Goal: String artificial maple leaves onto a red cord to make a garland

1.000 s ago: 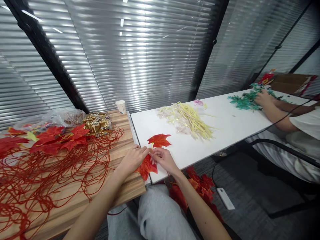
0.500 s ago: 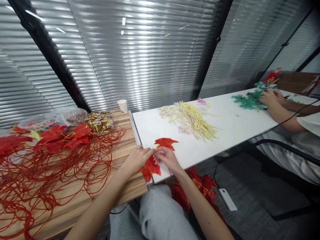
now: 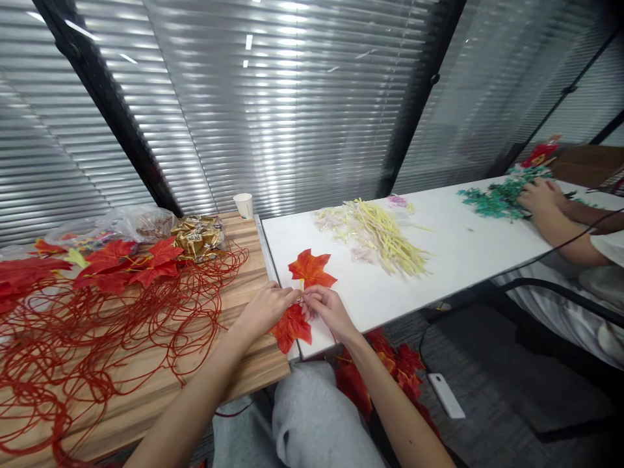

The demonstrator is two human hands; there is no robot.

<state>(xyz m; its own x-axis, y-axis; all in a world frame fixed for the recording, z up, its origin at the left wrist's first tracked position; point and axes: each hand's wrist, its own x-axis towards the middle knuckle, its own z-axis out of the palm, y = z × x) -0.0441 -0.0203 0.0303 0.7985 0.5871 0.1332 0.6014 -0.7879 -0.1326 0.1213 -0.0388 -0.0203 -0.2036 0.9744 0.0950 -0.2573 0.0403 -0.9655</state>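
Observation:
Two orange-red artificial maple leaves meet at my fingertips: the upper leaf (image 3: 312, 268) spreads above my hands over the white table, and the lower leaf (image 3: 292, 327) hangs below them at the table joint. My left hand (image 3: 271, 308) is closed in a pinch at the stems between the leaves. Touching it from the right, my right hand (image 3: 327, 308) also pinches there, with its fingers curled. A bit of yellow stem shows under the upper leaf. The exact spot where the fingertips meet is too small to make out.
Tangled red cord (image 3: 146, 325), red leaves (image 3: 110, 263), gold packets (image 3: 197, 237) and a paper cup (image 3: 244, 205) lie on the wooden table. Yellow strips (image 3: 390, 240) lie on the white table (image 3: 341, 312). At right, a person's hands (image 3: 541, 195) handle green sprigs (image 3: 492, 198).
The upper leaf has turned from nearly edge-on to face the camera, spreading up and to the left. My hands stay pinched together in nearly the same place. The view has shifted slightly.

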